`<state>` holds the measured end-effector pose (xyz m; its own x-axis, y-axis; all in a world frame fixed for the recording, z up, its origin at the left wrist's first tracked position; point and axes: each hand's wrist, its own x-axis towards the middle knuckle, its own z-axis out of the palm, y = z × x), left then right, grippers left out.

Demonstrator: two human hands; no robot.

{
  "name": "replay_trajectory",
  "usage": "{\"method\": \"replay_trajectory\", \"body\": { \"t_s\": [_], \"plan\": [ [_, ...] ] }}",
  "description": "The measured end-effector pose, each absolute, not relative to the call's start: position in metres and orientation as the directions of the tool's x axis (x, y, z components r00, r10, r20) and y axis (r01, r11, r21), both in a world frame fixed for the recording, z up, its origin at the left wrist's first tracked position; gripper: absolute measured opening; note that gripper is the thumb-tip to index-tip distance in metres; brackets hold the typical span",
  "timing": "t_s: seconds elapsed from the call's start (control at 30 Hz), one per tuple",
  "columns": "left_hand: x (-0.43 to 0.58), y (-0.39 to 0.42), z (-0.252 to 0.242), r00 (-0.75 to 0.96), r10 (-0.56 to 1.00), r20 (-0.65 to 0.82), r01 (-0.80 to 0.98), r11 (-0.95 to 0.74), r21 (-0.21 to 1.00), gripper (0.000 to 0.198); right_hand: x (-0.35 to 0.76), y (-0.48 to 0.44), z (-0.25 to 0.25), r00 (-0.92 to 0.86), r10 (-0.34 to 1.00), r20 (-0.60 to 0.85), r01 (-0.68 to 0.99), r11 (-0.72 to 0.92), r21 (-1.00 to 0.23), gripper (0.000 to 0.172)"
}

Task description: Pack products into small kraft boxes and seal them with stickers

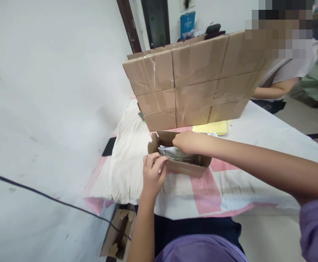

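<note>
A small open cardboard box (187, 168) stands on the cloth-covered table in front of me. Inside it lies a pale, crumpled item in what looks like clear plastic (175, 153); its kind cannot be made out. My left hand (155, 170) is at the box's near left corner, its bent fingers gripping the rim. From the right, my right hand (185, 141) reaches over the far side and down into the box, beside the pale item. The fingertips of that hand are hidden, so what they touch does not show.
A tall panel of taped cardboard boxes (195, 80) stands behind the box. Yellow sheets (210, 127) lie at its foot. A dark flat object (109, 146) rests by the wall at left. Below is another open carton (117, 233). A person (280, 82) sits beyond the panel.
</note>
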<state>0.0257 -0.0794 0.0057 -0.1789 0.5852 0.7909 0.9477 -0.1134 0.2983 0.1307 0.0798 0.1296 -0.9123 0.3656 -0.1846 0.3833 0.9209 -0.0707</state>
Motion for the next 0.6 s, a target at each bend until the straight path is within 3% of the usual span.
{"method": "replay_trajectory", "body": {
  "t_s": [0.1, 0.2, 0.3, 0.4, 0.47, 0.53, 0.6],
  "plan": [
    [0.027, -0.079, 0.008, -0.165, 0.591, 0.790, 0.949, -0.122, 0.289, 0.025, 0.126, 0.079, 0.122, -0.904, 0.385, -0.186, 0.399, 0.916, -0.045, 0.043],
    [0.026, -0.079, 0.009, -0.157, 0.587, 0.794, 0.954, -0.120, 0.276, 0.026, 0.145, 0.087, 0.128, -0.938, 0.345, -0.038, 0.347, 0.932, -0.109, 0.025],
    [0.026, -0.081, 0.008, -0.160, 0.583, 0.797, 0.955, -0.114, 0.275, 0.027, 0.189, 0.097, 0.126, -0.860, 0.400, 0.317, 0.306, 0.901, -0.306, 0.015],
    [0.028, -0.082, 0.006, -0.175, 0.571, 0.802, 0.951, -0.112, 0.287, 0.030, 0.235, 0.098, 0.095, -0.534, 0.635, 0.558, 0.293, 0.758, -0.583, 0.020],
    [0.031, -0.082, 0.005, -0.177, 0.557, 0.811, 0.949, -0.121, 0.290, 0.031, 0.253, 0.094, 0.060, -0.411, 0.734, 0.541, 0.212, 0.654, -0.726, 0.018],
    [0.037, -0.082, 0.006, -0.167, 0.547, 0.820, 0.951, -0.132, 0.281, 0.032, 0.258, 0.088, 0.025, -0.417, 0.763, 0.493, 0.132, 0.588, -0.798, 0.019],
    [0.044, -0.081, 0.008, -0.161, 0.540, 0.826, 0.954, -0.128, 0.270, 0.031, 0.255, 0.084, 0.000, -0.456, 0.777, 0.434, 0.115, 0.535, -0.837, 0.044]
  ]
}}
